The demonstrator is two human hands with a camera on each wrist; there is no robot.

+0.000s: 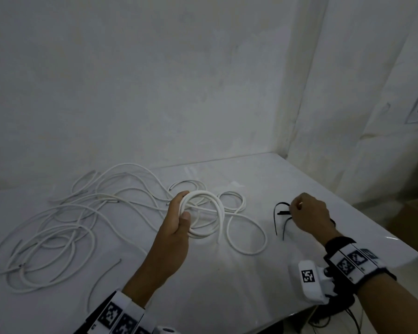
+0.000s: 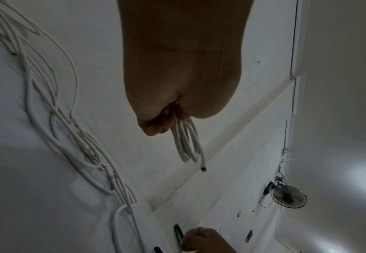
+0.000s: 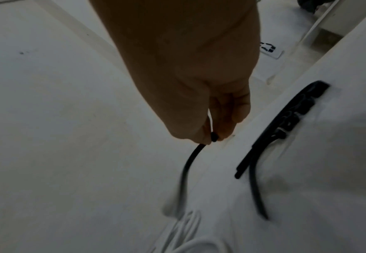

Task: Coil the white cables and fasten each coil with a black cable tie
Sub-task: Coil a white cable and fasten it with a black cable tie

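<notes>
My left hand (image 1: 179, 218) grips a white cable coil (image 1: 208, 213) of several loops, held just above the white table (image 1: 227, 273). In the left wrist view the coil (image 2: 186, 145) hangs from my fingers (image 2: 155, 126), its cut end pointing down. To the right, my right hand (image 1: 307, 213) pinches a black cable tie (image 3: 188, 164) near its head; the strap curves away below the fingertips (image 3: 208, 137). More black ties (image 3: 286, 123) lie bundled on the table beside it, also seen in the head view as ties (image 1: 279, 220).
A tangle of loose white cables (image 1: 58, 225) spreads over the table's left half, and one loop (image 1: 246, 232) lies right of the coil. Walls close the back and right. A cardboard box (image 1: 413, 225) stands off the table's right edge.
</notes>
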